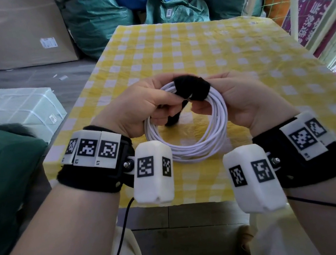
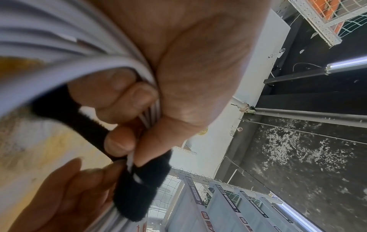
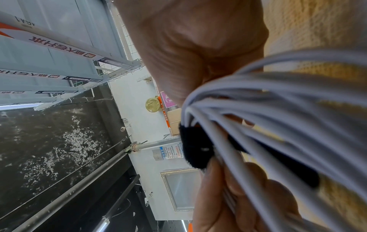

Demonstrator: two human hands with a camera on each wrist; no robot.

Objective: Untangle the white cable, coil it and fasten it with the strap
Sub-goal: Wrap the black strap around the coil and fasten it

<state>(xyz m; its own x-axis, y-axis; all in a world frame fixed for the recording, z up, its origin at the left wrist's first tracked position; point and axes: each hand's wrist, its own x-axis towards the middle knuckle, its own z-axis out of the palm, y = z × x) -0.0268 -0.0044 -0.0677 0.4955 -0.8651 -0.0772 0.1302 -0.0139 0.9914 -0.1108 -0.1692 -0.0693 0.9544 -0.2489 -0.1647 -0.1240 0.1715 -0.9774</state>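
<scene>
Both grips are closed on the same bundle: the left hand curls its fingers round the far side of the white cable, thumb and forefinger pinching the black strap, while the right hand clasps the strap and cable from the other side. The cable is wound into a round coil of many smooth, thin loops, held upright just above the worktop, which wears a yellow-and-white checked cloth. The strap is fuzzy, fabric-like, wrapped over the coil's top, one tail hanging inside the ring. Beyond stand a cardboard box and green sacks, contents hidden.
</scene>
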